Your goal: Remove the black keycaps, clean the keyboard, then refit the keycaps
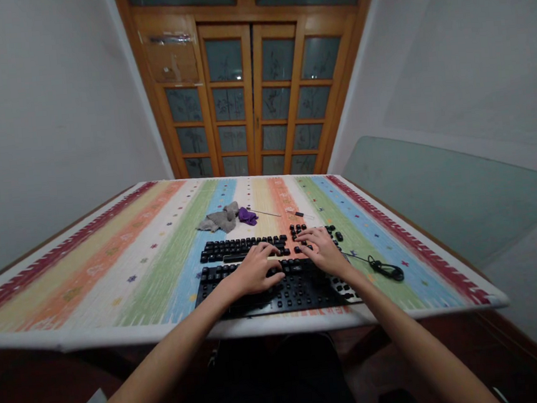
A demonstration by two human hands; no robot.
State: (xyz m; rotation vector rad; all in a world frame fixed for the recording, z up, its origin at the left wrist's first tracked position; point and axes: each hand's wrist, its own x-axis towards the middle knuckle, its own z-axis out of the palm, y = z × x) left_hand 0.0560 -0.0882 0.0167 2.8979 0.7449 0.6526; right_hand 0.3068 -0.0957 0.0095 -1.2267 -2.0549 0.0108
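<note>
A black keyboard [281, 299] lies at the table's near edge, with keys along its top row and most of its lower part bare of keycaps. Behind it, loose black keycaps [244, 244] stand in rows on the cloth. My left hand [258, 269] hovers over the keyboard's upper edge, fingers spread, the thumb lowest. No object shows in it. My right hand [320, 250] reaches over a smaller group of keycaps [298, 228] on the right, fingers stretched out and apart. Whether its fingertips touch a keycap I cannot tell.
Grey cloth [223, 219] and purple cloth [248, 216] lie behind the keycaps. Near them are a thin rod [264, 213] and a small black item [300, 214]. A coiled cable [387, 269] rests right of the keyboard. A striped tablecloth [146, 262] covers the table.
</note>
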